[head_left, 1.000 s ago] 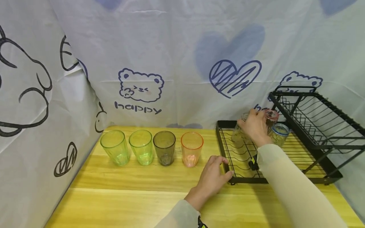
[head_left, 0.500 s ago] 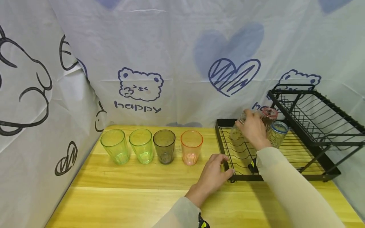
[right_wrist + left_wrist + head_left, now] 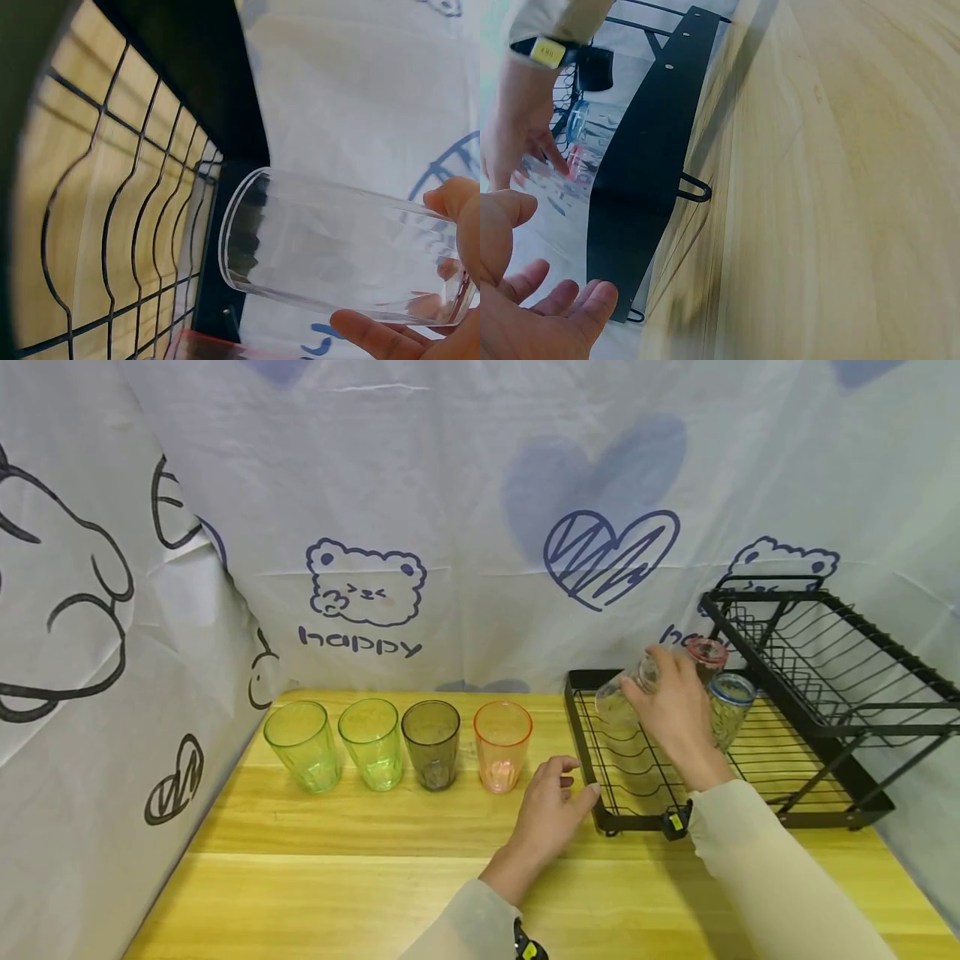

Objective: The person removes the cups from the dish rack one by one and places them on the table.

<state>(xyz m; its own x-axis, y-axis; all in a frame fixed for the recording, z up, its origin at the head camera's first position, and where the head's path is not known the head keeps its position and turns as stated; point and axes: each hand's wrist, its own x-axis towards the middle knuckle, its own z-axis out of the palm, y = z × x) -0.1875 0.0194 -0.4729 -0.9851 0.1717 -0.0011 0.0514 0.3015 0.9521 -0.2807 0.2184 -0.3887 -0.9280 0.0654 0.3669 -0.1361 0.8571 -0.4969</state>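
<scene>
My right hand (image 3: 675, 706) grips one end of a clear drinking glass (image 3: 618, 697) over the left back part of the black dish rack (image 3: 652, 833). The glass leans over; in the right wrist view its wide end (image 3: 244, 232) points toward the rack wires, with fingertips around the other end. Just behind the hand are a red-rimmed glass (image 3: 707, 653) and a blue-rimmed glass (image 3: 727, 714), both inside the rack. My left hand (image 3: 547, 806) holds nothing, its fingers loosely bent beside the rack's left front corner; in the left wrist view its fingertips (image 3: 600, 296) lie near the rack's wall.
On the wooden table (image 3: 337, 893), a row runs left of the rack: two green glasses (image 3: 303, 747) (image 3: 372, 747), a smoky grey glass (image 3: 432, 747) and an orange glass (image 3: 503, 747). The rack's upper tier (image 3: 847, 652) rises at the right. A printed cloth (image 3: 465, 485) hangs behind.
The clear glass has tipped from nearly upright to a strong lean, as my right hand turned with it. My left hand has drawn slightly left, away from the rack corner.
</scene>
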